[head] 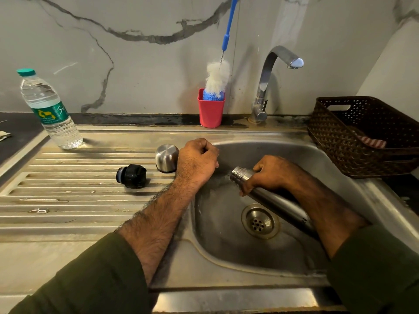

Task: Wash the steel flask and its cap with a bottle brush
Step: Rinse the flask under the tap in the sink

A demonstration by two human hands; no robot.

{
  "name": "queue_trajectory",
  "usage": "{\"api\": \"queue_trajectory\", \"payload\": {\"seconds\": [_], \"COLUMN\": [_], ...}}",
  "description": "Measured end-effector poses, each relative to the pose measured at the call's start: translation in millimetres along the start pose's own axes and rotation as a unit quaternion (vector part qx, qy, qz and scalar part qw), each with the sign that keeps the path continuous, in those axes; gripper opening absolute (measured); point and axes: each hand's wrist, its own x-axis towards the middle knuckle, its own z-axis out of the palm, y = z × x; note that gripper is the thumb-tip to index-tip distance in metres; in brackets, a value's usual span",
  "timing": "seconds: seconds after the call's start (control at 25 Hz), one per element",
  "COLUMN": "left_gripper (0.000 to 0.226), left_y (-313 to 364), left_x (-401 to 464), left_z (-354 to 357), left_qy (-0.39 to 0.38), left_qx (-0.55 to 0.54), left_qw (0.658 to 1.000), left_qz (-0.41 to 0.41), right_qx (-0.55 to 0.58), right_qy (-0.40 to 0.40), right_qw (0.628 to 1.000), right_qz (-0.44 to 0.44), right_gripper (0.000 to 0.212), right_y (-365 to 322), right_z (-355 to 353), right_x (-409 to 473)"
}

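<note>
My right hand [269,172] grips the neck of the steel flask [267,197], which lies tilted over the sink basin [217,225] with its open mouth pointing up and left. My left hand [197,163] is curled into a fist at the basin's left rim and holds nothing that I can see. The steel cup cap [166,157] stands upside down on the drainboard just left of that hand. The black stopper [131,176] lies on its side further left. The bottle brush [216,80], white and blue bristles with a blue handle, stands in a red cup [210,112] behind the sink.
A chrome tap [272,71] rises behind the basin, with no water running. A plastic water bottle [48,107] stands at the drainboard's back left. A brown woven basket [367,134] holding a striped cloth sits to the right. The drain [259,221] is in the basin's middle.
</note>
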Motion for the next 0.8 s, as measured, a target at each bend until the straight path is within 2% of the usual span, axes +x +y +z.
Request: {"api": "queue_trajectory", "payload": {"seconds": [0.8], "left_gripper": [0.019], "left_y": [-0.5], "left_x": [-0.9], "left_z": [2.7], "left_qy": [-0.018], "left_qx": [0.001], "left_qw": [1.0], "left_qz": [0.004], "right_qx": [-0.006], "right_qy": [-0.053], "right_qw": [0.998], "right_qz": [0.03], "right_gripper": [0.064], "right_y": [-4.0], "right_z": [4.4], "right_x": [-1.5]}}
